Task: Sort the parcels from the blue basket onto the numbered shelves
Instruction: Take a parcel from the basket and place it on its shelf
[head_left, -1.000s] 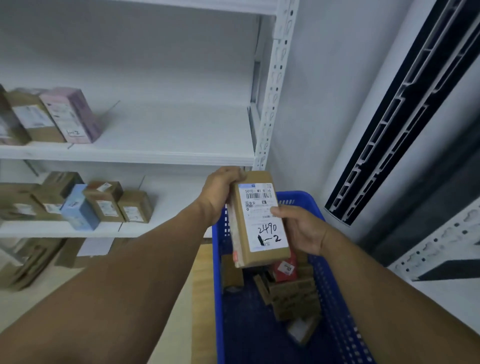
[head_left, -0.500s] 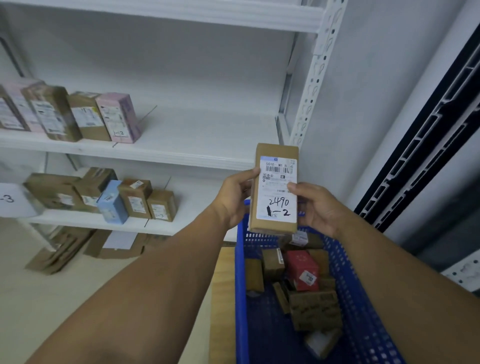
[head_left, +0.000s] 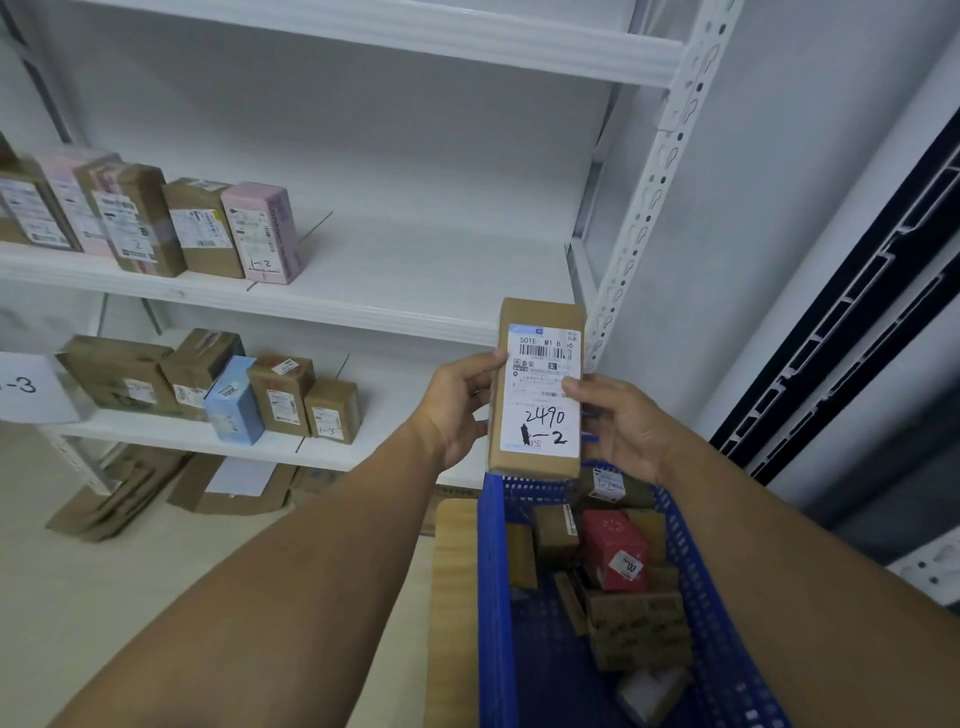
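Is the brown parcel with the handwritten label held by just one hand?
No, the left hand and the right hand both grip the brown parcel by its sides.

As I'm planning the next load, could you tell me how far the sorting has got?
Done: parcels stand on the upper shelf and lower shelf. In hand: left hand and right hand hold a brown parcel marked 2490 above the blue basket. Left: several more, including a red box, inside it.

The left forearm (head_left: 291, 597) and right forearm (head_left: 810, 566) are bare as far as they show. The left hand (head_left: 457, 410) and right hand (head_left: 626, 428) are bare too.
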